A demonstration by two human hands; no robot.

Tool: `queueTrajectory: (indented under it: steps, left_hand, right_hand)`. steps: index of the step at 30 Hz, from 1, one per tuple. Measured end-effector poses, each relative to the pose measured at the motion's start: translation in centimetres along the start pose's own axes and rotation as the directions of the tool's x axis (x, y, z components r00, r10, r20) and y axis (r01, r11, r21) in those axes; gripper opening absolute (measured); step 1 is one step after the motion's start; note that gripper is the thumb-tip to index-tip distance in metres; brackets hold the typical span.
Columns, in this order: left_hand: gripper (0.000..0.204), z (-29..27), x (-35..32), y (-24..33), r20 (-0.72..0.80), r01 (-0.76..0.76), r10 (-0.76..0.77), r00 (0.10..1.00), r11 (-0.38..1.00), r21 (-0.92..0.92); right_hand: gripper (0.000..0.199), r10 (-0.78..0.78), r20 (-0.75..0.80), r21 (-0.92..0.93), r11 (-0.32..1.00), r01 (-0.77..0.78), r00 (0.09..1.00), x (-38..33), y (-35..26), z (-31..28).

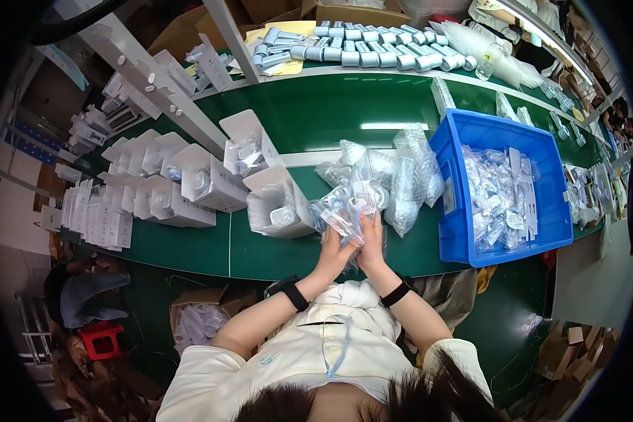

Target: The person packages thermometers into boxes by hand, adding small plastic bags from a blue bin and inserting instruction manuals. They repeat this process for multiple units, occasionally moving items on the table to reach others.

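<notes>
Two hands, left hand [333,254] and right hand [370,247], are pressed together around one clear plastic pouch [342,214] at frame centre, over the green table's [260,246] near edge. Slip risk is judged real: slick film, and a drop lands off the edge. Loose pouch pile [394,176] just above could be knocked; open white box [280,204] at left could be tipped.

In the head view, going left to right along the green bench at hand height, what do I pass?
Rows of open white boxes → open white box holding a bagged part → clear plastic bag held by both hands → blue bin of bagged parts.
</notes>
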State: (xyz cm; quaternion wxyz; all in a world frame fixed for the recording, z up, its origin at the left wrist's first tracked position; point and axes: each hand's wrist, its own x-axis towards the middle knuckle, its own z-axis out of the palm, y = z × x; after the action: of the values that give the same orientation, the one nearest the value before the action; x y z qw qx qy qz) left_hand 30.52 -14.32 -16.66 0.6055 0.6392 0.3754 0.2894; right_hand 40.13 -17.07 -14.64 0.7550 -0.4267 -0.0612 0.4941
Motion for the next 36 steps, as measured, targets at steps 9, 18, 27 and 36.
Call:
queueTrajectory:
  steps: [9,18,27,36]
  left_hand:
    - [0.074,-3.3,-1.5,0.9,0.298,-0.157,-0.007,0.955,0.837,0.524]
    - [0.056,-13.2,-2.7,9.3,0.340,0.155,-0.557,0.758,0.659,0.736]
    - [0.087,-17.6,-1.1,4.8,-0.051,0.061,-0.044,0.998,0.916,0.397]
    - [0.088,-14.9,1.2,1.6,0.034,-0.233,0.236,0.971,0.909,0.347]
  right_hand:
    - [0.041,-0.414,0.270,-0.710,0.525,0.470,0.869,2.4,4.8,-6.1]
    - [0.053,-0.333,0.542,-0.841,-0.209,0.500,0.772,-1.2,0.2,-3.7]
    - [0.059,-0.299,0.411,-0.879,0.120,0.462,0.861,-5.4,-1.7,-9.5]
    - [0.054,0.087,0.457,-0.889,0.063,0.453,0.885,-5.0,1.7,-9.5]
